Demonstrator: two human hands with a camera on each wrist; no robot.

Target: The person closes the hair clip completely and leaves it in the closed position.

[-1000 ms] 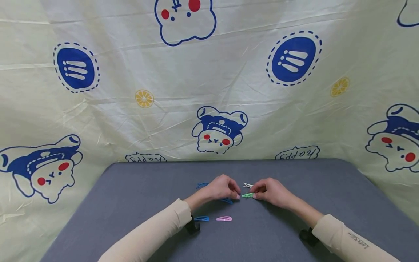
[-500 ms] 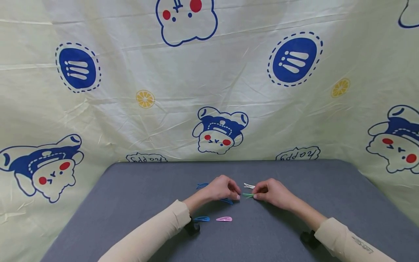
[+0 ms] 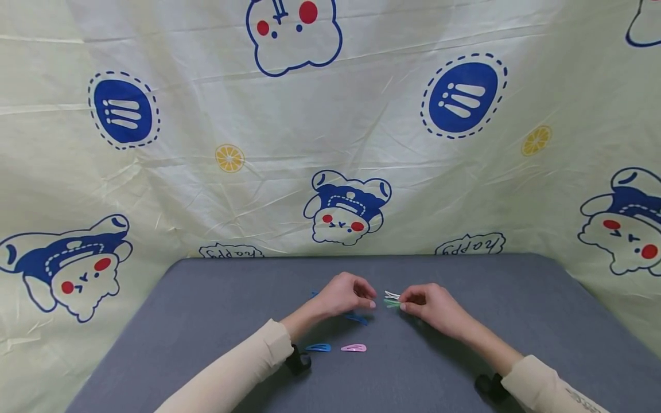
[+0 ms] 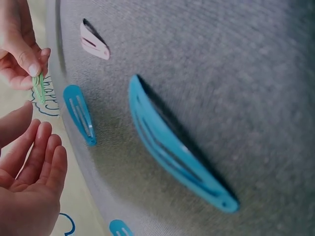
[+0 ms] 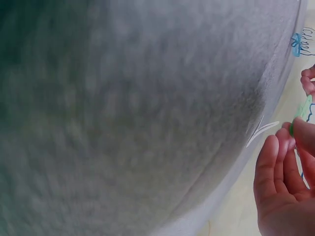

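My right hand [image 3: 432, 305] pinches a green snap hair clip [image 3: 392, 303] by one end, between thumb and fingertips. The clip's arms stand apart, and its free end points left. Across a small gap, my left hand [image 3: 345, 296] holds nothing; in the left wrist view its fingers [image 4: 43, 160] are loosely bent, with the thumb apart from them. Just behind the green clip lies a white hair clip [image 3: 391, 294]. A blue snap clip [image 3: 356, 318] lies under the left hand, and another blue clip [image 3: 314, 293] is mostly hidden behind it.
Nearer the front, a blue snap clip [image 3: 318, 347] and a pink snap clip [image 3: 353, 347] lie side by side on the grey tabletop [image 3: 413, 378]. A patterned curtain [image 3: 268, 195] hangs along the table's far edge.
The green clip has gone from lying flat-looking to showing its arms spread, and has risen slightly toward the white clip. My left hand has drawn back a little, its fingers parting.
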